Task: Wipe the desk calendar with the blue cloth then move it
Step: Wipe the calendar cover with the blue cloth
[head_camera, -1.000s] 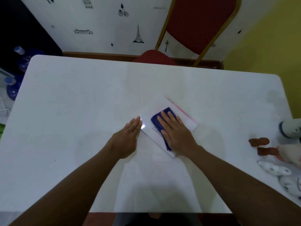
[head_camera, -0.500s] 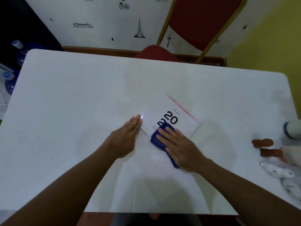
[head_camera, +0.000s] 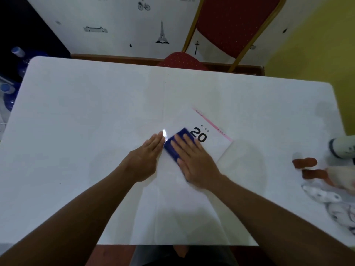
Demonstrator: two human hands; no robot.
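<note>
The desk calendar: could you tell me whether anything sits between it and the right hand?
Yes: the blue cloth lies flat under the right hand, on the desk calendar's near-left part. The left hand rests beside its left edge.

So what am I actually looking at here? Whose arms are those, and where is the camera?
There is no machine here: a person wears a wide-angle camera on the head, so you look down along their two bare arms. On the white table lies a flat desk calendar printed with a large "20". The right hand lies flat on a blue cloth, pressing it onto the calendar to wipe it. The left hand lies flat beside it, fingertips at the calendar's edge, holding nothing. At the table's right edge sit some small objects, too blurred to name. A red chair stands beyond the table.
</note>
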